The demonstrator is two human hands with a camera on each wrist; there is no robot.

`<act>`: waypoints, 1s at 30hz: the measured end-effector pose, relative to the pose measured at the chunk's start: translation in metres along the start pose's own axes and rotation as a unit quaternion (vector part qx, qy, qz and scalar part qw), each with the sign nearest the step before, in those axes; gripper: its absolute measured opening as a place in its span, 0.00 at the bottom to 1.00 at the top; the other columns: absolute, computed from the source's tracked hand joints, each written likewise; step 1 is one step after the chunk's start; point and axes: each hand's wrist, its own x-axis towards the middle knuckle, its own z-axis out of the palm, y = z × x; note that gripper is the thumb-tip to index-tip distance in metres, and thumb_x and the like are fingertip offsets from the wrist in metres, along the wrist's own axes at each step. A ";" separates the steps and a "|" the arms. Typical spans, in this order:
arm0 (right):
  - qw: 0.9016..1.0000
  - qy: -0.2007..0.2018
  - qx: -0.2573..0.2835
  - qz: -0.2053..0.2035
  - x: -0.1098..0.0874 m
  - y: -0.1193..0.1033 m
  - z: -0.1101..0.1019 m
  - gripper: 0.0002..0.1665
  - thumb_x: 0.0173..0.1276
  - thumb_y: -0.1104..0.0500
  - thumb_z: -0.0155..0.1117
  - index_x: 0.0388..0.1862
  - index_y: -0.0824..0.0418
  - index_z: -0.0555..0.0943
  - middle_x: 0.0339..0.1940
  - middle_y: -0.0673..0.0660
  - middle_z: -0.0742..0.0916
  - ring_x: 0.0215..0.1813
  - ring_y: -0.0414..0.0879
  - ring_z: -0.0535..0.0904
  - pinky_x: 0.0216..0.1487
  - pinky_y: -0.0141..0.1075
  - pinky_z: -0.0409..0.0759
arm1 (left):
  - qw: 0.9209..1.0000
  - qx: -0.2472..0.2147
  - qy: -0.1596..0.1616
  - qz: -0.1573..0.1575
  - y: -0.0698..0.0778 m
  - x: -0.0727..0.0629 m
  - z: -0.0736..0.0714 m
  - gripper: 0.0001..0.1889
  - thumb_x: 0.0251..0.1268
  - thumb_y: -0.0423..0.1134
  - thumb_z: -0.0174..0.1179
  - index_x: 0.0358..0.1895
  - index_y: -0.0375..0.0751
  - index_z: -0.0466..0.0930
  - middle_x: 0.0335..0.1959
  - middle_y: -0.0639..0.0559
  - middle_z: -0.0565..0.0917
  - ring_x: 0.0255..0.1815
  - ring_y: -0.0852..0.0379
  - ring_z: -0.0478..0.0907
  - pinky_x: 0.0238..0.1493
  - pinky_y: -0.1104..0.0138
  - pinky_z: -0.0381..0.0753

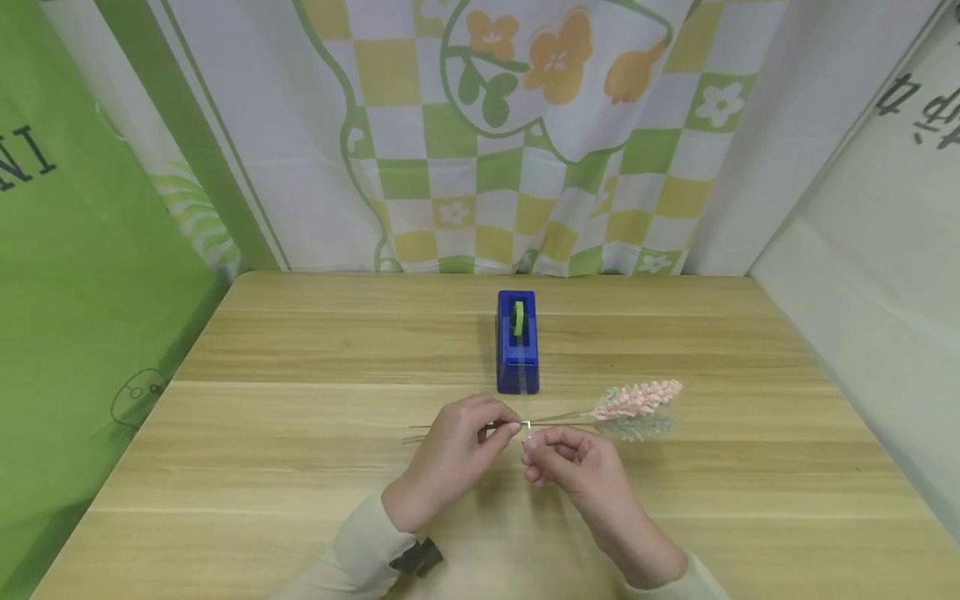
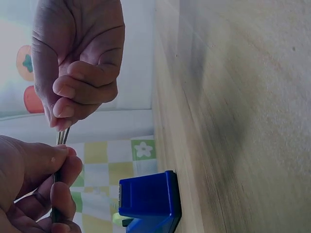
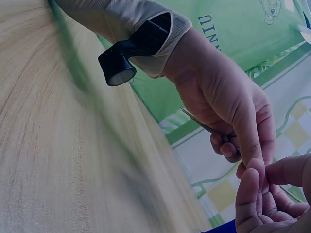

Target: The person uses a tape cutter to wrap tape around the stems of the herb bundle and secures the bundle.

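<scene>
In the head view my left hand grips the thin stems of artificial flowers, its thumb and fingertips pinching them near the middle. The stems lie crosswise, their bare ends sticking out to the left. On their right end are a pale pink flower spike and a grey-green sprig. My right hand pinches a small shiny strip of clear tape just below the stems, beside the left fingertips. The left wrist view shows both hands' fingertips close together along the stems.
A blue tape dispenser with a light green core stands on the wooden table, just beyond my hands. Behind the table hangs a checked floral curtain. A black wrist camera sits on the left sleeve.
</scene>
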 end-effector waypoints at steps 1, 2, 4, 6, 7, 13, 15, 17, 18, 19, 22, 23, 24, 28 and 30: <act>1.000 0.001 0.003 0.003 0.000 0.000 0.000 0.15 0.72 0.65 0.67 0.48 0.78 0.80 0.31 0.50 0.90 0.33 0.40 0.86 0.41 0.31 0.88 | 1.000 0.000 0.000 0.000 0.000 0.000 0.000 0.02 0.70 0.32 0.67 0.39 0.40 0.89 0.37 0.51 0.90 0.30 0.67 0.72 0.32 0.75 0.76; 1.000 0.000 0.005 0.003 0.000 0.001 0.000 0.16 0.72 0.65 0.67 0.48 0.79 0.80 0.31 0.50 0.90 0.33 0.40 0.86 0.41 0.31 0.88 | 1.000 0.001 0.001 -0.001 0.000 0.000 0.000 0.02 0.70 0.32 0.67 0.39 0.40 0.89 0.37 0.51 0.90 0.30 0.67 0.72 0.32 0.75 0.76; 1.000 0.000 0.009 0.007 0.001 0.001 0.000 0.17 0.72 0.65 0.67 0.49 0.80 0.80 0.31 0.50 0.90 0.33 0.39 0.86 0.41 0.30 0.88 | 1.000 0.002 0.000 -0.003 0.000 0.000 0.000 0.02 0.70 0.32 0.67 0.39 0.40 0.89 0.37 0.51 0.90 0.29 0.67 0.72 0.32 0.75 0.76; 1.000 -0.005 0.009 0.006 0.001 0.002 -0.001 0.18 0.72 0.64 0.67 0.50 0.81 0.79 0.31 0.50 0.90 0.33 0.39 0.86 0.41 0.30 0.88 | 1.000 0.001 -0.002 -0.007 -0.001 0.000 0.000 0.02 0.70 0.32 0.67 0.39 0.39 0.89 0.37 0.51 0.90 0.29 0.67 0.72 0.33 0.75 0.76; 1.000 -0.008 0.007 0.005 0.001 0.002 -0.002 0.19 0.73 0.64 0.67 0.50 0.81 0.79 0.32 0.50 0.90 0.34 0.39 0.86 0.41 0.30 0.88 | 1.000 -0.001 -0.003 -0.009 -0.001 -0.001 0.000 0.02 0.70 0.32 0.67 0.40 0.39 0.89 0.37 0.51 0.90 0.30 0.67 0.72 0.33 0.75 0.77; 1.000 -0.015 0.002 0.007 0.004 0.003 -0.004 0.21 0.74 0.63 0.66 0.54 0.81 0.78 0.33 0.49 0.90 0.35 0.38 0.86 0.43 0.30 0.88 | 1.000 -0.014 -0.010 -0.012 -0.001 -0.002 -0.002 0.03 0.71 0.32 0.66 0.41 0.37 0.89 0.38 0.49 0.90 0.32 0.66 0.76 0.35 0.74 0.80; 1.000 -0.017 0.004 0.008 0.004 0.004 -0.005 0.21 0.74 0.63 0.65 0.54 0.82 0.77 0.33 0.50 0.90 0.35 0.38 0.86 0.43 0.30 0.88 | 1.000 -0.018 -0.011 -0.010 -0.001 -0.002 -0.002 0.04 0.71 0.32 0.66 0.41 0.37 0.89 0.37 0.49 0.90 0.31 0.67 0.75 0.34 0.75 0.79; 1.000 -0.020 0.005 0.008 0.005 0.005 -0.005 0.21 0.74 0.63 0.65 0.54 0.82 0.77 0.34 0.50 0.90 0.35 0.38 0.86 0.43 0.30 0.88 | 1.000 -0.023 -0.010 -0.010 -0.001 -0.002 -0.003 0.04 0.71 0.32 0.66 0.41 0.37 0.89 0.37 0.49 0.90 0.30 0.67 0.73 0.33 0.75 0.78; 1.000 -0.022 0.006 0.008 0.006 0.005 -0.005 0.21 0.74 0.63 0.65 0.55 0.82 0.76 0.34 0.50 0.90 0.35 0.38 0.85 0.43 0.30 0.88 | 1.000 -0.025 -0.009 -0.010 0.000 -0.001 -0.003 0.04 0.71 0.32 0.66 0.41 0.37 0.89 0.37 0.49 0.90 0.29 0.67 0.73 0.32 0.75 0.78; 1.000 -0.024 0.007 0.008 0.007 0.005 -0.005 0.21 0.74 0.63 0.65 0.55 0.82 0.76 0.34 0.50 0.90 0.35 0.38 0.85 0.43 0.30 0.88 | 1.000 -0.028 -0.008 -0.011 0.000 -0.001 -0.003 0.04 0.70 0.32 0.66 0.41 0.37 0.89 0.37 0.49 0.91 0.30 0.67 0.74 0.33 0.75 0.79; 0.999 -0.029 0.012 0.011 0.009 0.006 -0.006 0.22 0.75 0.63 0.65 0.56 0.82 0.75 0.35 0.50 0.90 0.35 0.38 0.85 0.44 0.30 0.88 | 0.999 -0.037 -0.005 -0.015 0.000 -0.001 -0.003 0.03 0.70 0.32 0.67 0.42 0.38 0.88 0.38 0.49 0.91 0.33 0.64 0.80 0.35 0.75 0.82; 0.999 -0.031 0.014 0.012 0.009 0.007 -0.006 0.22 0.75 0.63 0.64 0.56 0.82 0.75 0.35 0.50 0.89 0.36 0.38 0.85 0.44 0.30 0.88 | 0.999 -0.041 -0.004 -0.017 0.000 -0.001 -0.003 0.03 0.70 0.32 0.67 0.42 0.38 0.88 0.37 0.49 0.91 0.33 0.63 0.81 0.35 0.74 0.82; 0.999 -0.033 0.016 0.014 0.010 0.007 -0.006 0.22 0.75 0.64 0.64 0.57 0.83 0.75 0.35 0.50 0.89 0.36 0.37 0.85 0.44 0.30 0.87 | 0.999 -0.045 -0.005 -0.019 0.000 -0.001 -0.003 0.04 0.70 0.32 0.67 0.43 0.38 0.87 0.37 0.48 0.91 0.34 0.62 0.82 0.36 0.74 0.83; 0.999 -0.040 0.024 0.019 0.012 0.009 -0.007 0.23 0.75 0.64 0.63 0.58 0.83 0.74 0.35 0.49 0.90 0.36 0.37 0.85 0.44 0.29 0.87 | 0.998 -0.052 -0.008 -0.016 0.000 -0.001 -0.003 0.06 0.71 0.32 0.67 0.47 0.39 0.87 0.35 0.49 0.90 0.31 0.65 0.78 0.33 0.75 0.81; 0.998 -0.043 0.029 0.021 0.012 0.010 -0.008 0.23 0.75 0.64 0.63 0.58 0.83 0.73 0.36 0.49 0.90 0.36 0.37 0.85 0.44 0.29 0.87 | 0.999 -0.052 -0.010 -0.005 -0.002 -0.001 -0.002 0.07 0.71 0.32 0.66 0.48 0.39 0.87 0.36 0.49 0.90 0.29 0.68 0.74 0.31 0.75 0.79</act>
